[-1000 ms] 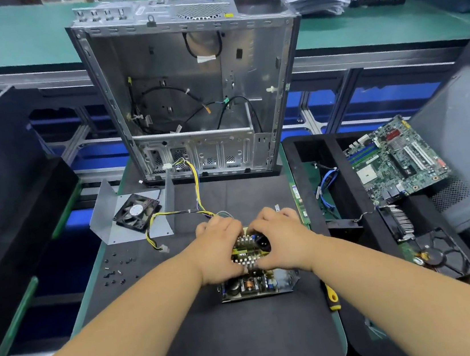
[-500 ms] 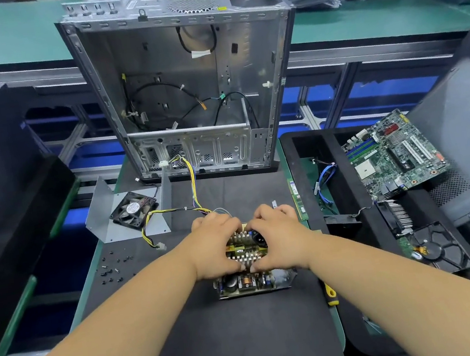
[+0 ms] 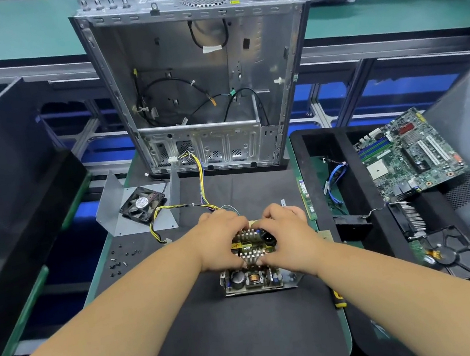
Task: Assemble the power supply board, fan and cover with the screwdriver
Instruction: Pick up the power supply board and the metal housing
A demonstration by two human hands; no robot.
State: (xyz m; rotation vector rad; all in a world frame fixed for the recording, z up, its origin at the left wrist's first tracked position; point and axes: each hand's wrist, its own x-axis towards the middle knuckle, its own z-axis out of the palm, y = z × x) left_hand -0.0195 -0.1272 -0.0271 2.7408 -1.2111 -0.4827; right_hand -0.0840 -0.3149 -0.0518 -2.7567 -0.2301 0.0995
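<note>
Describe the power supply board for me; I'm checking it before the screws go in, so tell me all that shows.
The power supply board lies flat on the black mat, seated in a thin metal tray. It carries finned silver heat sinks, a copper-wound coil, dark capacitors and a yellow part. Yellow and black wires run from its far side. The left hand and right hand grip it from both sides, fingers curled over the middle.

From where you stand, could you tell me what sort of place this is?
Probably a computer assembly or repair workstation: an open metal case stands on the bench, a motherboard lies to the right, and loose screws dot the mat.
</note>
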